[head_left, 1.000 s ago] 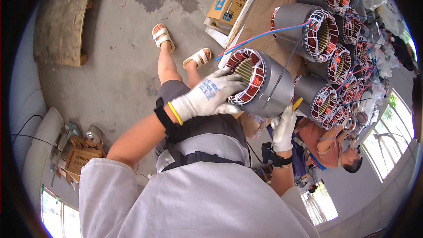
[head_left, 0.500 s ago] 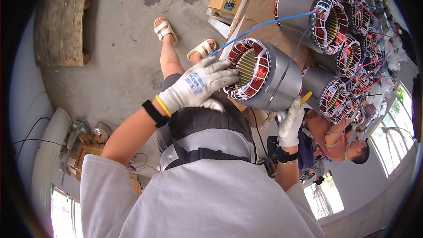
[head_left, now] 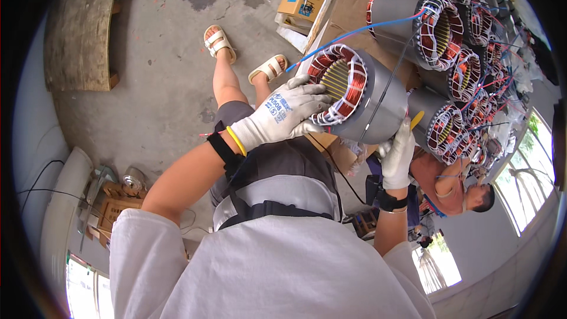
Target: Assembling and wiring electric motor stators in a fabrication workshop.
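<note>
From where I stand, the left hand [head_left: 280,115] has just moved in. Half a second ago its thumb was hanging clear of the grey drum [head_left: 384,97]; now it sits by the lower rim, the fingers loosely spread over the ring of copper coils [head_left: 356,91], their tips at the ribbed opening. The right hand [head_left: 398,156] has its fingers nearly together at the far end, beside a small yellow piece [head_left: 417,120]; I cannot tell whether they pinch anything. The drum has shifted slightly rightward with both hands, so I judge it is being steadied or turned between them.

It lies on its side at the near edge of the brown-topped table [head_left: 354,6], just beside another drum [head_left: 393,26], a blue wire [head_left: 360,25] passing above its rim.
</note>
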Demonstrator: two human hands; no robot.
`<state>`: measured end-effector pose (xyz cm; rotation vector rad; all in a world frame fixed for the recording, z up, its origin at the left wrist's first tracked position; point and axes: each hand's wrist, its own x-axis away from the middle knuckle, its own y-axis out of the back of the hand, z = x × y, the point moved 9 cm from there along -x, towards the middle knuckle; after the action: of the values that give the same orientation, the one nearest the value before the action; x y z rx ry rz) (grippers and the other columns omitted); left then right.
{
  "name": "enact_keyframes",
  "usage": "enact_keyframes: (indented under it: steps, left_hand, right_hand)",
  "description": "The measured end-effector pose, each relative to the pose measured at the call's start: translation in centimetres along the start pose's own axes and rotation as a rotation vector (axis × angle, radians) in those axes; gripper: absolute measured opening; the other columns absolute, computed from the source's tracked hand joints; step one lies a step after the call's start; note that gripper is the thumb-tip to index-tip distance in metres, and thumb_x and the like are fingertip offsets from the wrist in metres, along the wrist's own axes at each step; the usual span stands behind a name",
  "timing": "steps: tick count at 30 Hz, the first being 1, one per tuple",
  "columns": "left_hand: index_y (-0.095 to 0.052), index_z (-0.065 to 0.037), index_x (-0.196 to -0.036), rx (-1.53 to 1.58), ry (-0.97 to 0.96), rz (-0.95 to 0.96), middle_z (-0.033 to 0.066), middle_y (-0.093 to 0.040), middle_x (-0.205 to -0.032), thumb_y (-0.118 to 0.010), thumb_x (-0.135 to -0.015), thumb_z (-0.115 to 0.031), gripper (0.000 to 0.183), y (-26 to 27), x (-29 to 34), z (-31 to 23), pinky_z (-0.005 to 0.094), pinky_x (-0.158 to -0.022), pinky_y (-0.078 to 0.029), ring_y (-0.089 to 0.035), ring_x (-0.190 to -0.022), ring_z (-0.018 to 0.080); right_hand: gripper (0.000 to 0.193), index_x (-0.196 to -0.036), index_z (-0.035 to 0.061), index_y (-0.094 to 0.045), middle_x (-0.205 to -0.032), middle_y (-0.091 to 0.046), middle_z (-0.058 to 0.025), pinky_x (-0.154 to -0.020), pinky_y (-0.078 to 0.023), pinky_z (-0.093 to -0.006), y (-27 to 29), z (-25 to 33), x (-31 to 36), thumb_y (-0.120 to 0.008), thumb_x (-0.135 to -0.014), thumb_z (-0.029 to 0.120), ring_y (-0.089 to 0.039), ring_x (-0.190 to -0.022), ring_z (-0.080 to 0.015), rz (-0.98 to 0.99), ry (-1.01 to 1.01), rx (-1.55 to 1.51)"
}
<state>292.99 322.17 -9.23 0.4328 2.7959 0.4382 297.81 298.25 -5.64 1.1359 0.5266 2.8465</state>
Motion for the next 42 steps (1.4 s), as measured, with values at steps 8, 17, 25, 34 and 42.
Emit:
enact_keyframes:
  steps: [8, 17, 25, 34, 42]
  left_hand:
    - [-0.058, -0.002, -0.074, 0.047, 0.396, -0.161, 0.0203, -0.061, -0.072, -0.054, -0.091, -0.050, 0.051, 1.9, -1.5, -0.8, 0.0484, -0.067, -0.046, -0.060, -0.076, 0.0406]
    - [-0.053, 0.006, -0.124, 0.165, 0.264, 0.222, 0.0249, -0.053, -0.127, -0.066, -0.084, -0.047, 0.068, 1.5, -1.3, -0.6, 0.0493, -0.110, -0.028, -0.045, -0.125, 0.0369]
    - [-0.064, 0.003, -0.112, -0.010, 0.215, 0.058, 0.0223, -0.062, -0.114, -0.059, -0.087, -0.044, 0.053, 2.0, -1.5, -0.9, 0.0476, -0.107, -0.032, -0.051, -0.119, 0.0346]
    - [-0.065, 0.001, -0.091, 0.362, 0.452, 0.098, 0.0198, -0.064, -0.092, -0.051, -0.094, -0.042, 0.045, 1.3, 0.1, -0.8, 0.0433, -0.083, -0.046, -0.060, -0.092, 0.0368]
    - [-0.062, -0.012, -0.119, -0.236, -0.043, 0.060, 0.0086, -0.057, -0.129, -0.053, -0.086, -0.057, 0.057, 1.8, -1.0, 2.1, 0.0558, -0.109, -0.027, -0.045, -0.130, 0.0278]
  right_hand:
    - [0.052, -0.119, 0.0081, -0.052, -0.069, -0.043, 0.0075, -0.041, -0.020, -0.0190, -0.6, -2.0, 1.0, -0.044, -0.098, 0.055, -0.028, -0.046, -0.0008, 0.101, 0.052, -0.008]
    - [0.048, -0.126, 0.0114, -0.050, -0.073, -0.048, 0.0079, -0.040, -0.020, -0.0182, -1.0, -0.9, 0.5, -0.042, -0.100, 0.051, -0.028, -0.046, -0.0005, 0.057, -0.159, -0.056]
    - [0.055, -0.109, 0.0061, -0.054, -0.070, -0.048, 0.0036, -0.042, -0.026, -0.0203, -0.9, -5.2, 2.6, -0.042, -0.097, 0.058, -0.035, -0.048, -0.0036, 0.109, 0.011, -0.102]
    - [0.052, -0.101, 0.0087, -0.053, -0.063, -0.040, 0.0058, -0.038, -0.021, -0.0218, -1.2, -1.5, 3.0, -0.038, -0.098, 0.058, -0.027, -0.042, -0.0035, -0.035, -0.004, 0.084]
    - [0.051, -0.106, 0.0100, -0.052, -0.064, -0.039, 0.0072, -0.040, -0.020, -0.0207, -1.2, -0.7, 0.7, -0.044, -0.096, 0.059, -0.027, -0.045, -0.0025, 0.026, -0.023, -0.026]
